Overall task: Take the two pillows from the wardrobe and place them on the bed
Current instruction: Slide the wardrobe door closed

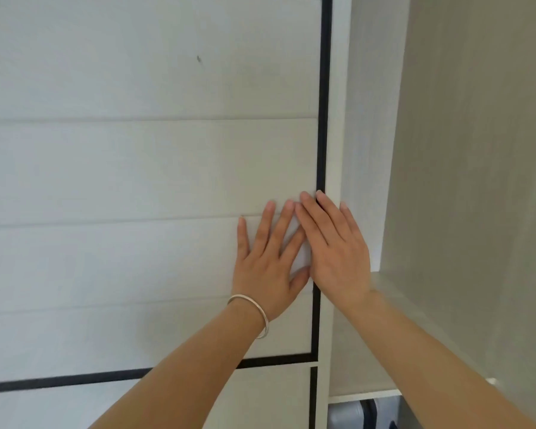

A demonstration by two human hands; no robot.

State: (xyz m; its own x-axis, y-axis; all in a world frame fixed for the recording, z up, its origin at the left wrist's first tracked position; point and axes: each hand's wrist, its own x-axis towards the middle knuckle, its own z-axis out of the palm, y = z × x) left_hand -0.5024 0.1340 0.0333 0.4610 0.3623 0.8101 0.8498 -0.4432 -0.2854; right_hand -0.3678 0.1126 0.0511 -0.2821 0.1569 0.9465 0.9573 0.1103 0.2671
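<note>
A white sliding wardrobe door (pixel 136 168) with horizontal panels and a thin black trim fills the left of the view. My left hand (pixel 268 264), with a silver bangle at the wrist, lies flat against the door near its right edge, fingers spread. My right hand (pixel 338 252) is pressed flat beside it, its fingertips over the black trim at the door's edge. To the right of the door an open wardrobe compartment (pixel 365 150) shows pale inner walls. No pillow is visible.
A shelf (pixel 384 292) crosses the open compartment below my right hand. Under it, at the bottom edge, the top of a light-coloured suitcase (pixel 362 413) shows. A pale side panel (pixel 477 181) stands at the far right.
</note>
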